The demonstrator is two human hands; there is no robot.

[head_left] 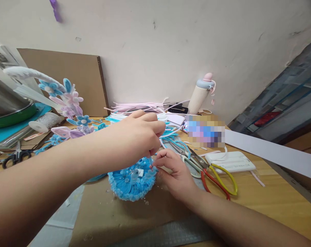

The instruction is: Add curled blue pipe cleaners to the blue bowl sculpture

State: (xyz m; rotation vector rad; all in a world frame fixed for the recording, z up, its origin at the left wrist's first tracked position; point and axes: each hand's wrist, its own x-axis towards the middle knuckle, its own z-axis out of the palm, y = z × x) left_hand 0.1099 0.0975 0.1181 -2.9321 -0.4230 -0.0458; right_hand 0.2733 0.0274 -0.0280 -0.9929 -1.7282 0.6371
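A round blue pipe-cleaner piece (132, 188) with a ruffled edge lies on brown board, with a small white square part (139, 172) and clear beads near its middle. My left hand (146, 132) is closed above its far side, fingers curled down; whatever it holds is hidden. At the right edge of the round piece, my right hand (174, 173) pinches a small pale-blue bit with thumb and forefinger. Clear beads hang or lie around the lower rim. My left wrist covers the far left part of the piece.
Scissors with red and yellow handles (219, 178) lie right of my right hand, beside a white power bank (231, 161). Pink pipe cleaners (140, 107) and a bottle (200, 96) stand toward the wall. A flowered hoop (76, 103), ribbon spool (43, 122) and black scissors (17, 156) are left.
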